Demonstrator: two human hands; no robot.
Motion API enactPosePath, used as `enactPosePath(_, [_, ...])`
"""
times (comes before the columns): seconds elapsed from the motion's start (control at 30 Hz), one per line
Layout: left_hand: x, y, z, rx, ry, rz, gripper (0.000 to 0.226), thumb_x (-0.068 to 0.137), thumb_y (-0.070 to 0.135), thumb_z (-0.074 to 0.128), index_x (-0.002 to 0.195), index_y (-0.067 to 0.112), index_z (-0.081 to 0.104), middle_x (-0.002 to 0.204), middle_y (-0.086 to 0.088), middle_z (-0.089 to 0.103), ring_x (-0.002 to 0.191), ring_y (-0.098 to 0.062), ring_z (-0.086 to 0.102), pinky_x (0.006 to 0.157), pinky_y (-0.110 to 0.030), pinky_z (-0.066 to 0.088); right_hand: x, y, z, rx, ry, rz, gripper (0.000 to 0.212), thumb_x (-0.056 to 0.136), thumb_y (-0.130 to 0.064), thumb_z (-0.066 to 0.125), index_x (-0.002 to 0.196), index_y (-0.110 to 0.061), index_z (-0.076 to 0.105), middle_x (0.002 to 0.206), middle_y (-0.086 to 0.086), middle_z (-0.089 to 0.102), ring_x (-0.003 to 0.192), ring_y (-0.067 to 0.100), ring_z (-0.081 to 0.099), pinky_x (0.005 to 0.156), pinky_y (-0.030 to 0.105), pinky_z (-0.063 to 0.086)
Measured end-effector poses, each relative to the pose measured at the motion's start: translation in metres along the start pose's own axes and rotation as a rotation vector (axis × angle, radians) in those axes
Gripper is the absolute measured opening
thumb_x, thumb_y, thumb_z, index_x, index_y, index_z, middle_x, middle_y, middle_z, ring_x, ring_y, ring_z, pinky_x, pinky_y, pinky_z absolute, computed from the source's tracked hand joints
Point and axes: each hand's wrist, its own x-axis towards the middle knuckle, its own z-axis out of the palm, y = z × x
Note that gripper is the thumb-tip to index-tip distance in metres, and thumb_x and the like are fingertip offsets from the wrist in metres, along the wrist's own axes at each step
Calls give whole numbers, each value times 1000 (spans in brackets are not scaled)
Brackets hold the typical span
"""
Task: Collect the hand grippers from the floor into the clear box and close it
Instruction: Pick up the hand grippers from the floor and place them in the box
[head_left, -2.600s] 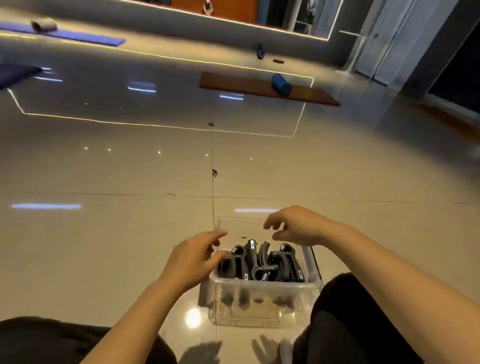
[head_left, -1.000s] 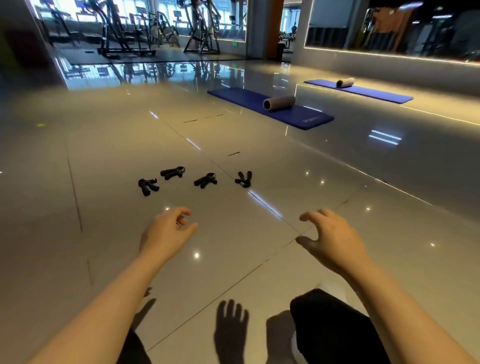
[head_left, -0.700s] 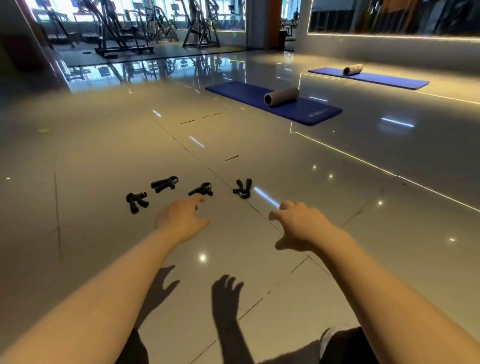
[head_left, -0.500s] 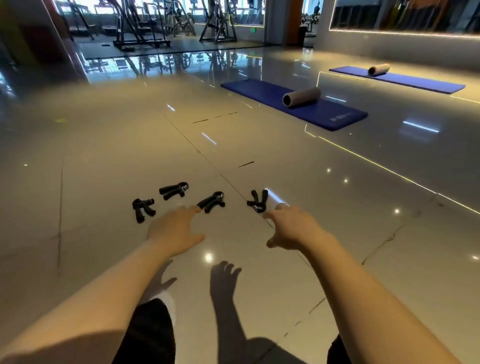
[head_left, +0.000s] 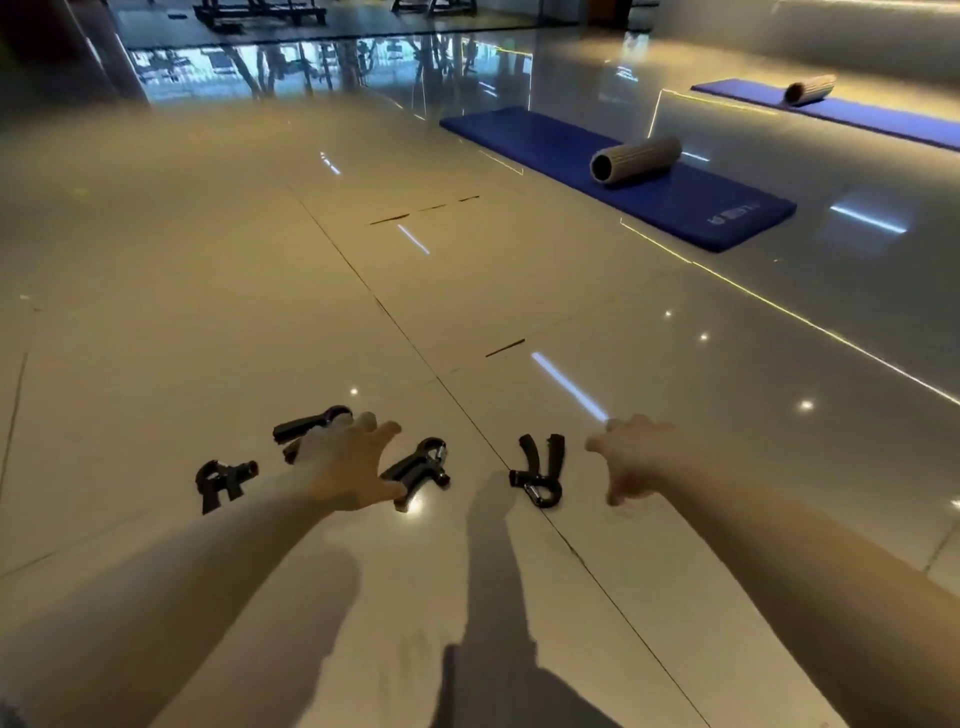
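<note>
Several black hand grippers lie on the glossy tiled floor. One hand gripper (head_left: 223, 481) is at the far left, another (head_left: 311, 422) is partly hidden behind my left hand, a third (head_left: 422, 467) sits just right of that hand, and a fourth (head_left: 539, 467) lies between my hands. My left hand (head_left: 345, 465) hovers over them with fingers spread, holding nothing. My right hand (head_left: 636, 457) is to the right of the fourth gripper, fingers apart and empty. The clear box is out of view.
A blue mat (head_left: 613, 171) with a grey foam roller (head_left: 636, 160) lies at the back right. A second blue mat (head_left: 857, 111) with a roller (head_left: 809, 89) is farther right. Gym machines stand at the far back.
The view turned from the box with grippers to the floor. Both hands have reached forward and now sit right at the loose grippers.
</note>
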Motion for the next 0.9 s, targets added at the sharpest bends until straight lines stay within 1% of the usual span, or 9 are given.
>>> enactPosePath(0.07, [39,-1,20,-90,-47,-52,83,78,66,54,145,31,19,141,1,35,127,-23,38,92,-38,44,46,-1,4,38,14,-39,51,86,-40,61,134,-29,44,132,-3,50,118,20,49,90,34,42])
enactPosePath(0.13, [72,-5,51,-140,-69,-85,83,79,64,56,145,30,18,142,1,34,128,-22,37,93,-39,45,91,-14,29,178,-33,-86,49,87,-43,57,132,-28,46,128,-2,52,114,21,51,87,33,45])
enactPosePath(0.23, [99,-11,100,-156,-97,-128,79,84,57,54,147,28,15,148,2,28,137,-21,24,100,-41,42,139,-38,81,248,-246,-132,65,85,-44,61,141,-23,35,136,3,46,119,24,47,96,37,44])
enactPosePath(0.3, [112,-13,138,-159,-158,-153,76,88,51,50,148,29,9,155,1,15,143,-21,9,107,-42,35,169,-49,110,229,-321,-144,78,84,-44,62,148,-20,24,146,6,35,129,27,38,105,38,38])
enactPosePath(0.4, [121,-14,182,-130,-289,-124,77,91,52,43,149,32,-2,158,-1,-4,145,-24,-2,114,-47,22,204,-55,129,253,-304,-130,85,85,-44,62,150,-22,12,153,7,23,135,29,30,109,41,34])
enactPosePath(0.5, [130,-11,214,-75,-344,-74,77,90,58,36,147,36,-10,157,-6,-15,144,-28,-7,113,-51,13,233,-51,139,220,-277,-125,91,83,-44,64,151,-27,5,156,6,14,137,31,25,108,43,35])
enactPosePath(0.67, [145,-7,242,81,-407,-5,66,92,62,21,144,42,-16,152,-9,-30,142,-32,-18,109,-64,6,255,-47,167,227,-397,-121,120,75,-38,76,147,-31,-19,159,4,-8,138,32,25,110,41,33])
enactPosePath(0.77, [145,-5,244,140,-451,20,68,91,65,23,144,43,-14,149,-12,-34,140,-35,-22,107,-67,6,257,-47,165,96,-383,-133,125,71,-46,77,146,-31,-22,159,4,-7,141,32,19,111,45,31])
enactPosePath(0.9, [146,-5,236,113,-517,24,69,90,64,25,145,43,-12,150,-13,-34,140,-36,-21,108,-66,7,251,-59,164,-6,-371,-89,129,69,-53,76,146,-25,-24,159,7,0,134,34,29,104,41,38])
